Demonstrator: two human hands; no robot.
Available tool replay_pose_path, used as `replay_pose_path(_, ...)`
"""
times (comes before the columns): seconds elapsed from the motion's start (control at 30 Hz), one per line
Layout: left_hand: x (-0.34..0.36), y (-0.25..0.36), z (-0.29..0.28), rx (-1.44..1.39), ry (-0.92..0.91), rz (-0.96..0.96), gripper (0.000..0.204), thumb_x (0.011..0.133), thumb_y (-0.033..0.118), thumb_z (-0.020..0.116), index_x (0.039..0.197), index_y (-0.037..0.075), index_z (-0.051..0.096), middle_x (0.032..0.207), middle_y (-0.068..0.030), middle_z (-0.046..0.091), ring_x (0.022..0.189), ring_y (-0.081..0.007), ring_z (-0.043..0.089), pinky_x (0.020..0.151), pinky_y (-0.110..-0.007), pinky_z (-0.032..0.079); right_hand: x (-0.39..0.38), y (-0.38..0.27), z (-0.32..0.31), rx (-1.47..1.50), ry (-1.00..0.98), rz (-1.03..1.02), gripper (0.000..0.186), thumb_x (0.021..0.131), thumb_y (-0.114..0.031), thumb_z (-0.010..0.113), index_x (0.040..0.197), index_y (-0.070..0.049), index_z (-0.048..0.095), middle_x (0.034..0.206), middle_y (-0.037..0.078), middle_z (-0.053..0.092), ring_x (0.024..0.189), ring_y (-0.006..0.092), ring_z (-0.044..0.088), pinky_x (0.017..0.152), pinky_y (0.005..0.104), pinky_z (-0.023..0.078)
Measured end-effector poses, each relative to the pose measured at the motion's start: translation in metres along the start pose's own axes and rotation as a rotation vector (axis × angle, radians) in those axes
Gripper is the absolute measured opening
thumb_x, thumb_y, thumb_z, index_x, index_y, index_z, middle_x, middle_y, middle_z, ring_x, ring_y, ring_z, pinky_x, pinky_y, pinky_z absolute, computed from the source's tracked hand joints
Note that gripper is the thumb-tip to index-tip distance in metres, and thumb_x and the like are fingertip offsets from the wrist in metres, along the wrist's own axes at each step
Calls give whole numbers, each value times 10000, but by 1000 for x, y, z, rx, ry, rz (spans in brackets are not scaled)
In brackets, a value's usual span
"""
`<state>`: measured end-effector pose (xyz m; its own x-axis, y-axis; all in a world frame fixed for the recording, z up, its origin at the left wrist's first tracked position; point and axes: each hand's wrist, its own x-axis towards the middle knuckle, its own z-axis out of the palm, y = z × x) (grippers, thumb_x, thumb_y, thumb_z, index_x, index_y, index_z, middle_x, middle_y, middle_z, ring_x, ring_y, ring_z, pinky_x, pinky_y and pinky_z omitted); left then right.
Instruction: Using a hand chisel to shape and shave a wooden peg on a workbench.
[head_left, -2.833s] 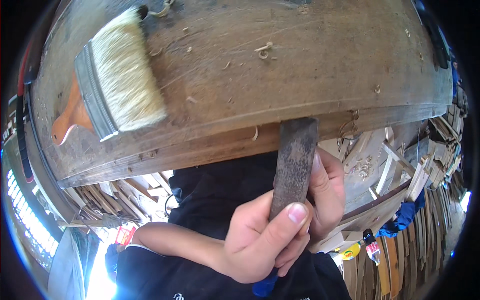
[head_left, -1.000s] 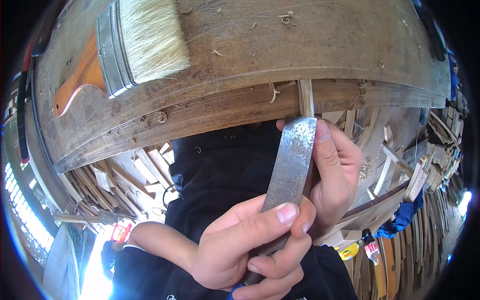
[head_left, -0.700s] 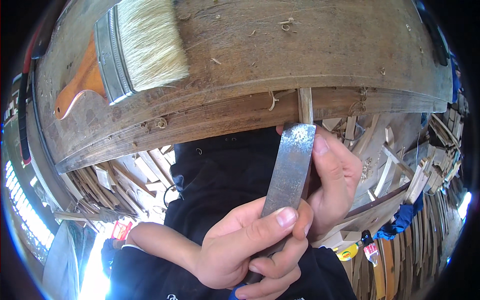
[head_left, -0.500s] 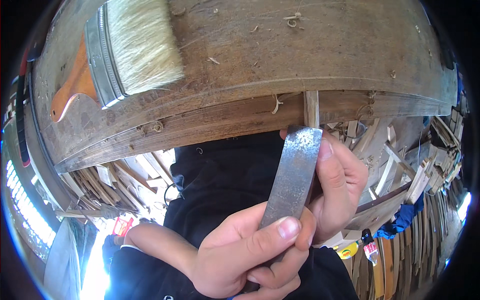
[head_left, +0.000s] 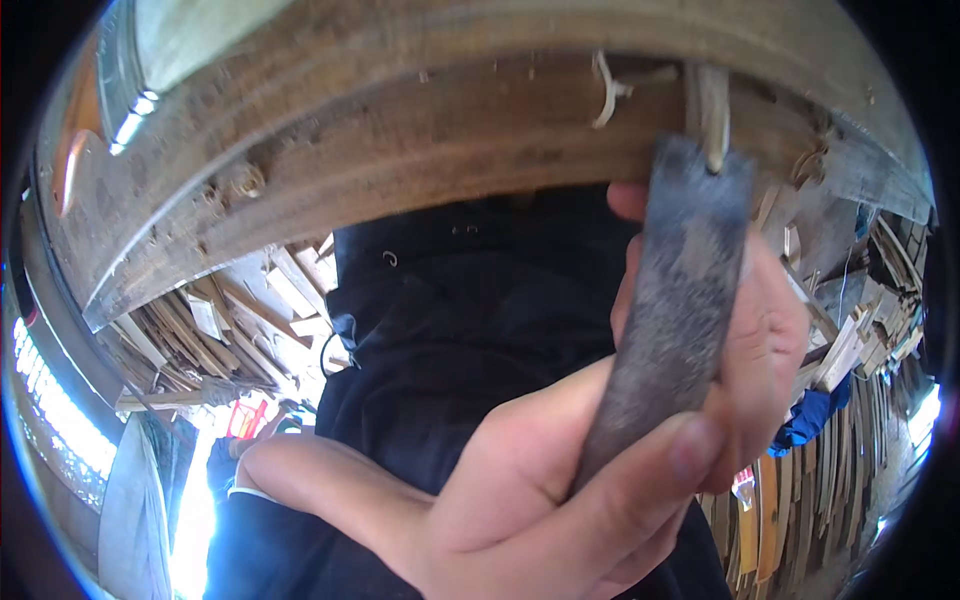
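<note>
Pinching one dark metal blade (head_left: pixel 675 300) between a thumb on its near face and fingers behind, the left hand (head_left: pixel 580 500) is closed around the blade's lower part. The right hand (head_left: pixel 765 335) lies mostly behind the blade's upper half, its bulk showing past the right edge and parts of two fingers past the left; the fingers look curled, but whether they grip anything cannot be told. The blade tilts, its top leaning to the right, in front of the person's dark clothing (head_left: pixel 450 300), with its square end near the front edge of the wooden desk (head_left: pixel 450 130). One thin wooden stick (head_left: pixel 709 110) reaches from that edge down to the blade's top end; whether the two touch is unclear. One brush (head_left: pixel 195 35) lies on the desk at the upper left, partly out of view, and one pale curled shaving (head_left: pixel 605 90) shows against the desk's front. One blue cloth (head_left: pixel 815 415) appears on the right, near wooden strips (head_left: pixel 845 480) too many to count
</note>
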<state>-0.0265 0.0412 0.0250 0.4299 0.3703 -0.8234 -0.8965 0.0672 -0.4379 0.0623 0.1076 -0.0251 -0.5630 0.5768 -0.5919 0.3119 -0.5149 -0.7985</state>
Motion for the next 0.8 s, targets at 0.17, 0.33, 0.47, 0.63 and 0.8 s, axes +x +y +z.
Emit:
replay_pose_path(0.17, 12, -7, 1, 58, 53, 61, 242, 958, 175, 379, 860, -15, 491, 476, 9, 402, 300, -45, 288, 304, -179, 240, -4, -3, -17, -2, 23, 162, 478, 870, -352, 541, 1063, 85, 542, 721, 35, 572, 500, 67, 516, 422, 161, 404)
replay_pose_path(0.33, 17, -8, -5, 97, 7, 150, 239, 949, 164, 387, 841, -21, 493, 485, 2, 408, 313, -50, 294, 334, -180, 251, -1, 1, -23, -148, -41, 147, 554, 821, -386, 605, 1064, 104, 522, 715, 44, 555, 429, 81, 446, 366, 175, 347)
replay_pose_path(0.47, 21, -11, -7, 132, -18, 218, 237, 943, 155, 394, 826, -25, 494, 493, -3, 413, 323, -54, 299, 358, -181, 259, 1, 10, -25, -43, -120, 175, 532, 835, -383, 578, 1054, 99, 526, 731, 59, 556, 465, 91, 451, 386, 185, 349)
replay_pose_path(0.63, 23, -18, -2, 208, -68, 318, 235, 934, 143, 402, 807, -31, 496, 503, -10, 419, 335, -59, 305, 388, -182, 270, 15, 19, -32, 94, -183, 194, 472, 860, -330, 553, 1082, 85, 520, 788, 99, 581, 535, 118, 496, 440, 201, 387)
replay_pose_path(0.8, 1, 1, 24, -14, 192, 126, 246, 944, 169, 398, 845, -39, 484, 492, -10, 392, 339, -62, 307, 350, -200, 246, 15, 23, -29, 215, -250, 153, 415, 884, -276, 528, 1111, 71, 513, 845, 140, 605, 605, 145, 540, 495, 217, 425)
